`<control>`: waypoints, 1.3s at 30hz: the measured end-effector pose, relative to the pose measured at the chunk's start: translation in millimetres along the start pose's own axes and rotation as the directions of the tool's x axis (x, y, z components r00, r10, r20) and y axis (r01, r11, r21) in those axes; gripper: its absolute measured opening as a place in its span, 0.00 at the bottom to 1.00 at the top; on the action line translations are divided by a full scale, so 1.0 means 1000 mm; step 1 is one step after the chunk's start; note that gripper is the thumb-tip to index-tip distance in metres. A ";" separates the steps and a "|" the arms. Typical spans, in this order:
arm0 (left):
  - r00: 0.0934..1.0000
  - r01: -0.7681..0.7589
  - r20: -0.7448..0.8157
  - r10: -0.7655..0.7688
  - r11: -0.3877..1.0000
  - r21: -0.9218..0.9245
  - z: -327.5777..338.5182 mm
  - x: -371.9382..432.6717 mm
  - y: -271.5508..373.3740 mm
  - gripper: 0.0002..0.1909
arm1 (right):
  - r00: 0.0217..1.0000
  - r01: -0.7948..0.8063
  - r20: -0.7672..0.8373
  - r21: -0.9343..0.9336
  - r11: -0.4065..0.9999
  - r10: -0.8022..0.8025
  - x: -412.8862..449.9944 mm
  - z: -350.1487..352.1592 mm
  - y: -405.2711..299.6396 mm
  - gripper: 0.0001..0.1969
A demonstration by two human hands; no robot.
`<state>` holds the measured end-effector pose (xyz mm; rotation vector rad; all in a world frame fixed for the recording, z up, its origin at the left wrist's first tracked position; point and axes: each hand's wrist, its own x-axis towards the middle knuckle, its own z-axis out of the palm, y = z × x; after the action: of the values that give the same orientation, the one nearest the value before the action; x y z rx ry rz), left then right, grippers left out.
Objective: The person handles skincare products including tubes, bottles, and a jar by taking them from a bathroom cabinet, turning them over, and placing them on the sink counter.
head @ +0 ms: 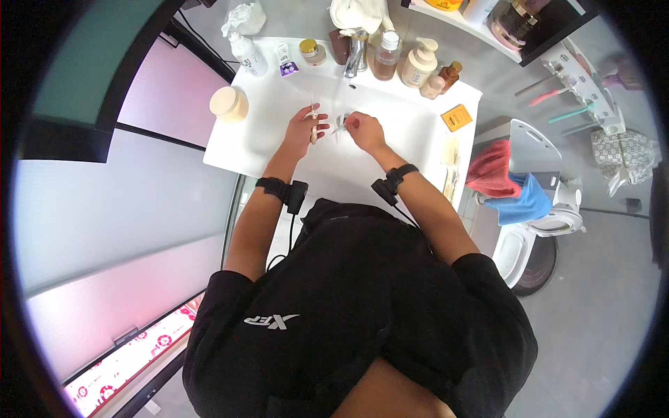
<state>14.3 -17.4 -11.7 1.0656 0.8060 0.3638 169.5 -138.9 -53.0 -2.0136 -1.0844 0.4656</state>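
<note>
Over the white washbasin (pixel 272 141), my left hand (pixel 299 133) holds a slender pale tool (pixel 314 137) with a thin tip; its exact kind cannot be made out. My right hand (pixel 368 133) pinches a small, thin, pale item (pixel 338 129) close to the drain (pixel 341 119). Between the two hands a faint stream of water seems to fall from the chrome faucet (pixel 357 55). The fingers of my right hand hide part of what they grip.
Along the basin's back rim stand a clear bottle (pixel 385 57), a cream pump bottle (pixel 419 64), a gold-lidded jar (pixel 312 52) and a purple-and-white tube (pixel 286 61). A lidded cream tub (pixel 229 104) sits left, an orange packet (pixel 456 118) right. Towels (pixel 522 201) hang beyond.
</note>
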 end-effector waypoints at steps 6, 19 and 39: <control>0.992 -0.019 0.123 0.026 0.998 -0.060 -0.002 0.004 -0.001 0.23 | 0.996 0.053 -0.083 0.142 0.988 -0.041 -0.009 -0.004 0.019 0.05; 0.972 0.206 0.199 -0.124 0.855 -0.475 0.021 0.058 -0.031 0.20 | 0.970 0.110 -0.216 -0.041 0.993 -0.116 -0.024 -0.082 0.004 0.10; 0.948 0.281 0.260 -0.184 0.868 -0.410 0.027 0.065 -0.022 0.25 | 0.951 0.307 0.205 -0.714 0.629 -0.231 0.100 -0.133 -0.132 0.36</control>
<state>75.3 -4.4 -51.3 0.5568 0.6104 0.2060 239.0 -75.9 136.8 -2.4536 -1.8249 -0.0880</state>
